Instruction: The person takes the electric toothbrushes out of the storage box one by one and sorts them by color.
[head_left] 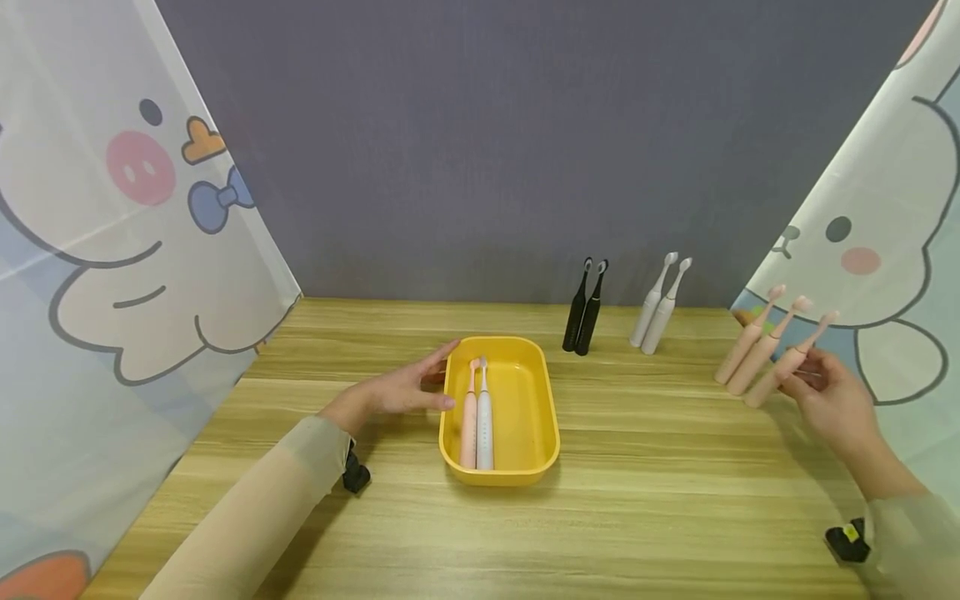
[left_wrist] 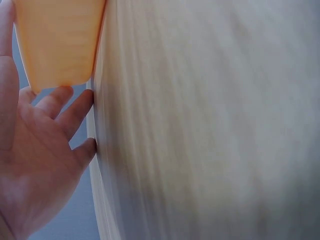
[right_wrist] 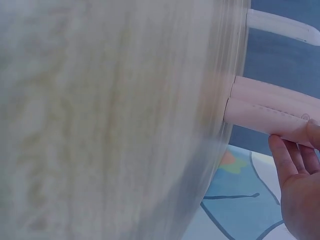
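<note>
With fingers spread, my left hand (head_left: 401, 390) rests against the left side of a yellow tray (head_left: 522, 421); in the left wrist view its fingertips touch the tray's wall (left_wrist: 60, 45). Inside the tray a pink electric toothbrush (head_left: 468, 429) and a white electric toothbrush (head_left: 485, 429) lie side by side. At the far right, my right hand (head_left: 836, 408) pinches the handle of the nearest pink electric toothbrush (head_left: 775, 379), thumb and fingers on either side. That toothbrush stands upright, its base at the tabletop in the right wrist view. Two more pink electric toothbrushes (head_left: 753, 362) stand beside it.
Two black electric toothbrushes (head_left: 588, 321) stand upright behind the tray to the right. Two white electric toothbrushes (head_left: 658, 321) stand farther right. A grey panel (head_left: 487, 150) rises behind the wooden table (head_left: 637, 500), and cartoon-printed sheets (head_left: 150, 275) flank both sides.
</note>
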